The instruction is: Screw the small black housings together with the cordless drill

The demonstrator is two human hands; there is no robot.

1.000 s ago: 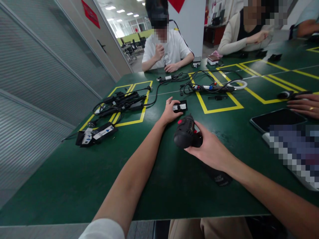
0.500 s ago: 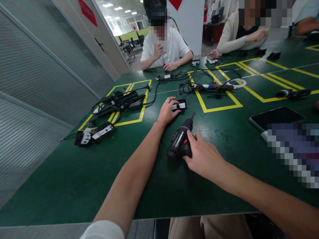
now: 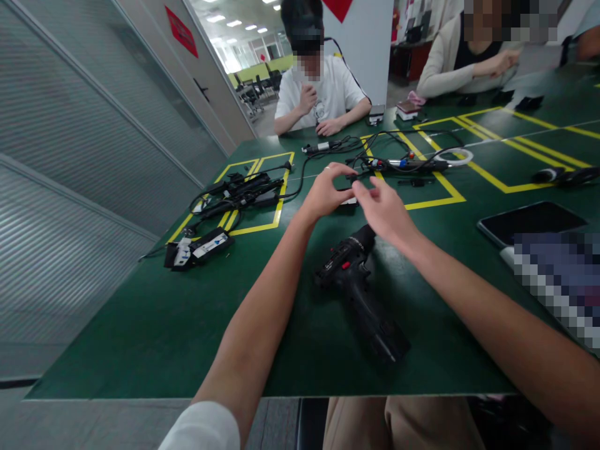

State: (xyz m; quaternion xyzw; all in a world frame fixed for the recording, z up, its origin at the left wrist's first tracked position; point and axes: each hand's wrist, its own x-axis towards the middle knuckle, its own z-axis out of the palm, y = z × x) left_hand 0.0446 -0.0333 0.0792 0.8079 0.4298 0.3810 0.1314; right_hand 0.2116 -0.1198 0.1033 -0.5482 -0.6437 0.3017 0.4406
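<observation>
My left hand [image 3: 323, 192] is raised a little above the green table [image 3: 140, 325], fingers curled over a small black box with a white label [image 3: 349, 201], which shows only partly under the thumb. My right hand [image 3: 385, 211] reaches to the same spot; its fingers are loosely spread, the tips close to the box, and it holds nothing. A black cordless screwdriver with red buttons [image 3: 356, 284] lies on its side on the table just below both hands, its tip under my right hand.
A bundle of black cables and adapters [image 3: 239, 192] lies in a yellow-taped square at left, and labelled black boxes [image 3: 199, 249] are nearer. More tools and cables [image 3: 403, 164] lie ahead. A tablet [image 3: 529, 222] is at right. Two people sit across the table.
My right hand laid the screwdriver down, let go and moved up to the small box. My left hand lifted from flat on the box to curled over it.
</observation>
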